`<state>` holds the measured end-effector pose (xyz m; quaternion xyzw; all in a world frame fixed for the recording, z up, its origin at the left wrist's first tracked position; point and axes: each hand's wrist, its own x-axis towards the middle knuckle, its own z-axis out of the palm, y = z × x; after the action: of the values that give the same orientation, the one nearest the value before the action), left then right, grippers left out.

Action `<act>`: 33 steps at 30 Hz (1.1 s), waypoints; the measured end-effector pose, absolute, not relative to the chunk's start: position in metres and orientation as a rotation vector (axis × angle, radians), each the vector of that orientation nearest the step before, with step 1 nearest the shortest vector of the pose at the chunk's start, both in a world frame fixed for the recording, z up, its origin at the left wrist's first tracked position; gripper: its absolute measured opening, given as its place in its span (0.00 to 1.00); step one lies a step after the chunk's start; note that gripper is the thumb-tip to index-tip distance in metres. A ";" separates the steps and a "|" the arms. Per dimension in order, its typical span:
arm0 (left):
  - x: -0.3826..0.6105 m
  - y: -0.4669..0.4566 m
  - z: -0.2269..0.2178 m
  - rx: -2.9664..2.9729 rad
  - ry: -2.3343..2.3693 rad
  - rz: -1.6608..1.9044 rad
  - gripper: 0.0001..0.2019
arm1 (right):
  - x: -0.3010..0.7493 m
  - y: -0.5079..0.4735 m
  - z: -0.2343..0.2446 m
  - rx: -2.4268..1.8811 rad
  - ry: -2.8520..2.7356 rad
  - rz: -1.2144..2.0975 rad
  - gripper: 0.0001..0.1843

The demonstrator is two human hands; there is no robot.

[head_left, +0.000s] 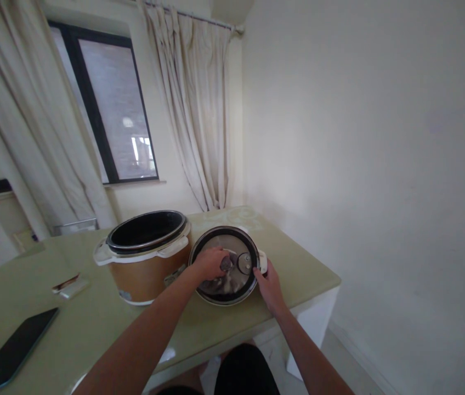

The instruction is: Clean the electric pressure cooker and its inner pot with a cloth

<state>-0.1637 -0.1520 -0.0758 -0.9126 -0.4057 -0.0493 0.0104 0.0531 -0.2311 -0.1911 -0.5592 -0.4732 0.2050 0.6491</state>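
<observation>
An upturned round pressure cooker lid [236, 293] rests on the table, its metallic inner side facing up within a black rim. Over its middle, my left hand [211, 263] is closed around a small greyish thing [226, 264] whose kind I cannot make out. My right hand [270, 284] grips the lid's right edge by its white handle [262, 261], thumb on the rim. Left of the lid stands the cooker body [140, 274], brown with a white collar and handles. Its dark inner pot [148, 230] is uncovered.
The greenish table [105, 340] ends at a front edge near my legs and a right corner. A dark flat tablet-like object [14, 351] lies at the left, with small white and brown items [70, 285] behind it. A curtained window [113, 104] and wall surround the table.
</observation>
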 end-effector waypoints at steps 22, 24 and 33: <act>-0.168 -0.157 -0.075 -3.106 -1.132 0.074 0.19 | 0.052 -0.233 -0.189 -1.260 -1.082 0.454 0.27; -0.172 -0.153 -0.065 -2.955 -1.148 0.075 0.18 | 0.051 -0.234 -0.188 -1.261 -1.078 0.455 0.27; -0.120 -0.138 -0.060 -2.507 -1.722 -0.623 0.15 | 0.051 -0.236 -0.187 -1.298 -1.078 0.431 0.25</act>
<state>-0.1196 -0.1379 -0.0604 -0.8074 -0.5545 -0.2006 0.0185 0.0511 -0.2356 -0.1870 -0.5701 -0.4733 0.1894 0.6443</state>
